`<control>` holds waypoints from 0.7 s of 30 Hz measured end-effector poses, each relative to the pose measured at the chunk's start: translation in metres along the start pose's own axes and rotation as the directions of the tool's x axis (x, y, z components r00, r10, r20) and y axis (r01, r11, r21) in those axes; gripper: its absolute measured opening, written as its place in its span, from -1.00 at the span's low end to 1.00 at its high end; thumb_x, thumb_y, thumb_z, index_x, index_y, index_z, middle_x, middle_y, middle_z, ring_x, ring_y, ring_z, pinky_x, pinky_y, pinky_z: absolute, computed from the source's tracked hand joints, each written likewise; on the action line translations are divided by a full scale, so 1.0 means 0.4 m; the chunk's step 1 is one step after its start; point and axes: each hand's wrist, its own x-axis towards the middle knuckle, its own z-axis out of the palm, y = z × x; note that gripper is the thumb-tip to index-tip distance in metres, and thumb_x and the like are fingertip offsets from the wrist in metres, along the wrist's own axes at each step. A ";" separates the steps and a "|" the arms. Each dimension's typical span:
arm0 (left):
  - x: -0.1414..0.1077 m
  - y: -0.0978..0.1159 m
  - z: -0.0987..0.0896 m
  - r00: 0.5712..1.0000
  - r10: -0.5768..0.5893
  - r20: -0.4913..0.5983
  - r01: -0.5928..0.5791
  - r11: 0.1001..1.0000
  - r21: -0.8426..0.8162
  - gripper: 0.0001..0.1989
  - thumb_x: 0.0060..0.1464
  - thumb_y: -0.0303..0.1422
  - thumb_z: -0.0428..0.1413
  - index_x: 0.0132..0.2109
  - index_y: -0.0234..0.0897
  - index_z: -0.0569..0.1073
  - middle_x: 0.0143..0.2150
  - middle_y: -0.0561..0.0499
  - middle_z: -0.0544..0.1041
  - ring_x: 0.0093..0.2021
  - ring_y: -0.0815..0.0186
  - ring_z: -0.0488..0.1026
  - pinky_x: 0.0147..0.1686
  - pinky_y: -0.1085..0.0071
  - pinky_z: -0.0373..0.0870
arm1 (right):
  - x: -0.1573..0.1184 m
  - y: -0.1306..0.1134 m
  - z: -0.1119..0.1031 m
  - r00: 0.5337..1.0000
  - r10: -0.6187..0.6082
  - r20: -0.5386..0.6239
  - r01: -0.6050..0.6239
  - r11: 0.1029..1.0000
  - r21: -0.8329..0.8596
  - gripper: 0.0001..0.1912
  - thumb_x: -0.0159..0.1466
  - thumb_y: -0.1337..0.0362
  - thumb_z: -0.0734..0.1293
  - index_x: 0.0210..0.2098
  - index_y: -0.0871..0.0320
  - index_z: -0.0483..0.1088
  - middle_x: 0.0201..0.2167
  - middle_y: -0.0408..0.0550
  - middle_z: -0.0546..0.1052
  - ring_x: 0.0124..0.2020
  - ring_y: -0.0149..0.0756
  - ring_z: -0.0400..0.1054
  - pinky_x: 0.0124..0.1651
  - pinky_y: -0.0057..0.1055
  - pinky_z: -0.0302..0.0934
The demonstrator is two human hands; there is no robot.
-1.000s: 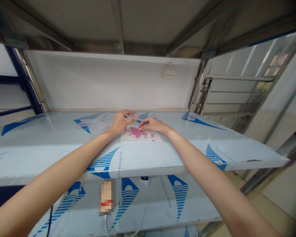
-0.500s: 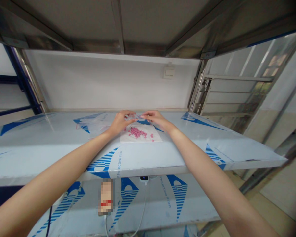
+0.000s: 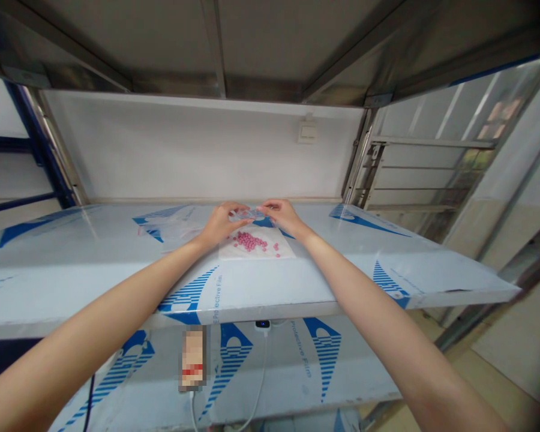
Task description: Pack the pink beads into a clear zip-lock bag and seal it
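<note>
Left hand (image 3: 216, 225), centre of the frame: fingers and thumb were curved round a clear plastic piece (image 3: 245, 213), gripping it from the left, presumably to keep it raised and steady (bag or film, too small to tell).

Right hand (image 3: 284, 217), just right of centre: thumb and fingertips were pinched together at the right end of the same piece; whether they gripped the plastic or something smaller could not be told.

Pink beads (image 3: 251, 241), a loose heap, centre of the frame: these lay below the two hands, within easy reach of both, a few strays to the right of the heap.

White sheet (image 3: 228, 253), flat beneath the beads: likely laid there to gather them in one spot and make them stand out.

Crumpled clear plastic (image 3: 180, 231), left of centre: set beside the left forearm, near at hand yet apart from the beads.

Film-covered shelf (image 3: 279, 288), across the middle: bore all the above, its blue-printed film probably there to guard the surface.

Lower shelf (image 3: 279, 375), bottom of the frame: held a blurred-out object (image 3: 193, 360) and a white cable (image 3: 263, 366).

Wall switch (image 3: 307, 131), upper right of centre: fixed to the white wall.
</note>
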 end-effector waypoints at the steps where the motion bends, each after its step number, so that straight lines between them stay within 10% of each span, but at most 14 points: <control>1: 0.000 -0.001 -0.001 1.000 0.003 -0.006 -0.003 1.000 -0.002 -0.62 -0.03 -0.12 0.20 -0.12 -0.26 0.54 -0.13 -0.07 0.58 -0.16 0.21 0.46 -0.13 0.31 0.36 | 0.001 0.001 -0.003 1.000 0.011 -0.004 -0.011 1.000 -0.004 -0.61 0.05 0.00 0.39 -0.37 0.24 0.46 -0.58 -0.18 0.40 -0.63 -0.51 0.11 -0.55 -0.50 -0.02; 11: 0.006 -0.015 -0.008 0.997 -0.018 -0.079 0.018 1.000 -0.006 -0.65 -0.03 -0.17 0.21 -0.12 -0.27 0.54 -0.14 -0.09 0.58 -0.16 0.21 0.46 -0.12 0.30 0.35 | -0.026 -0.007 0.009 0.904 0.087 0.419 0.002 0.978 -0.207 -0.82 0.05 0.24 0.44 -0.36 0.21 0.54 -0.44 -0.07 0.53 -0.48 -0.45 0.29 -0.39 -0.47 0.14; 21: 0.004 -0.010 -0.007 0.998 -0.024 -0.065 0.023 1.000 -0.012 -0.66 -0.01 -0.18 0.20 -0.12 -0.28 0.54 -0.13 -0.09 0.58 -0.16 0.21 0.46 -0.11 0.28 0.35 | -0.026 -0.005 0.013 0.901 0.101 0.421 -0.013 0.978 -0.207 -0.86 0.04 0.25 0.46 -0.42 0.18 0.55 -0.46 -0.08 0.56 -0.43 -0.40 0.34 -0.28 -0.41 0.18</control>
